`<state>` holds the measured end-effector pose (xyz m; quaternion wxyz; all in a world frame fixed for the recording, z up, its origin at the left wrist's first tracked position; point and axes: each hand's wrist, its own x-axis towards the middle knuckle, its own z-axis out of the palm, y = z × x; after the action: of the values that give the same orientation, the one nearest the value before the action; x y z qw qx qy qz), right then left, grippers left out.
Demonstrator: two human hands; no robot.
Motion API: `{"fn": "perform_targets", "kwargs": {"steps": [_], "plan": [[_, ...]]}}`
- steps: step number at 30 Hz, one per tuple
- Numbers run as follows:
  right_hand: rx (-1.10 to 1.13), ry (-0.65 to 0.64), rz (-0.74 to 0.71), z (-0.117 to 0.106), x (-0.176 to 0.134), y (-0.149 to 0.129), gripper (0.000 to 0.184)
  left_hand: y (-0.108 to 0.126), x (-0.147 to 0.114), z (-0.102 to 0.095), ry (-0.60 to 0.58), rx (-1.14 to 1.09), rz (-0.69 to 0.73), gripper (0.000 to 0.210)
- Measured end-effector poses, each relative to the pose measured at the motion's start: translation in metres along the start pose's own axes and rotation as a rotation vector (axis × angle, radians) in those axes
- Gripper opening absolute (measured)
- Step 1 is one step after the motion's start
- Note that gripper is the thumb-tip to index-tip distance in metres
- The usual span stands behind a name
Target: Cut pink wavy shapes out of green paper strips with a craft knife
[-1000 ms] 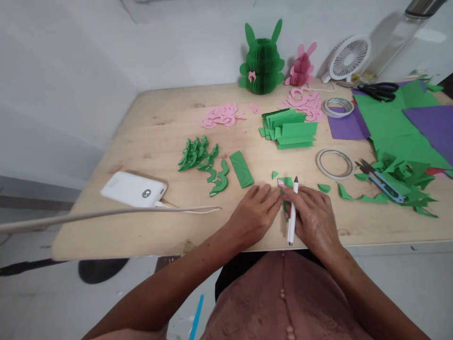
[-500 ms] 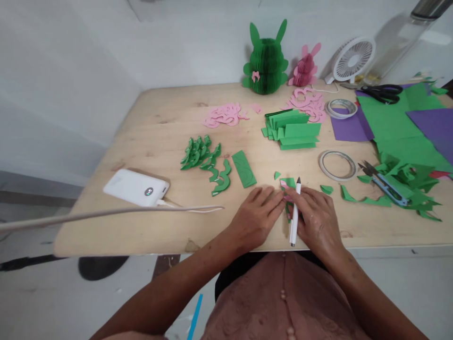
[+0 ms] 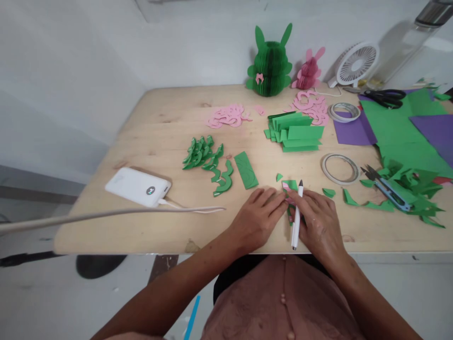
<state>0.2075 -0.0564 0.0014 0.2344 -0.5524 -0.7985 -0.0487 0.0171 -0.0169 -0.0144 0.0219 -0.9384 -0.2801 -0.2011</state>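
Near the front edge of the table (image 3: 152, 236), the right hand (image 3: 318, 219) is holding a white pen (image 3: 296, 222); the left hand (image 3: 255, 218), grip unclear, is touching green paper (image 3: 291, 183).

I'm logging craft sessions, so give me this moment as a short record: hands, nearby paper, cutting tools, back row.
Left hand: fingertips at a small green-and-pink paper piece
Right hand: white pen with a dark tip across its fingers, at the same piece
Nearby paper: green paper rectangle with drawn curves
Cutting tools: blue-handled metal snips beside green paper scraps; black-handled scissors
Back row: green pleated-paper rabbit, smaller pink pleated-paper rabbit, round white fan
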Motion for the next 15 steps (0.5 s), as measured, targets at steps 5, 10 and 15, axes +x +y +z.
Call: {"fn": "perform_targets", "kwargs": {"steps": [5,10,15], "plan": [[-0.001,0.004,-0.01,0.0006,-0.0002,0.0006,0.045,-0.0003,0.0002,-0.0014,-0.014,-0.008,0.001,0.033],[-0.007,0.015,-0.01,0.0012,-0.0003,0.0005,0.043,-0.0001,0.0,0.0,-0.016,-0.019,0.0,0.034],[-0.016,0.007,-0.014,0.0015,-0.0005,0.0014,0.048,-0.0009,0.0009,0.0002,0.005,-0.058,-0.017,0.035]]}}
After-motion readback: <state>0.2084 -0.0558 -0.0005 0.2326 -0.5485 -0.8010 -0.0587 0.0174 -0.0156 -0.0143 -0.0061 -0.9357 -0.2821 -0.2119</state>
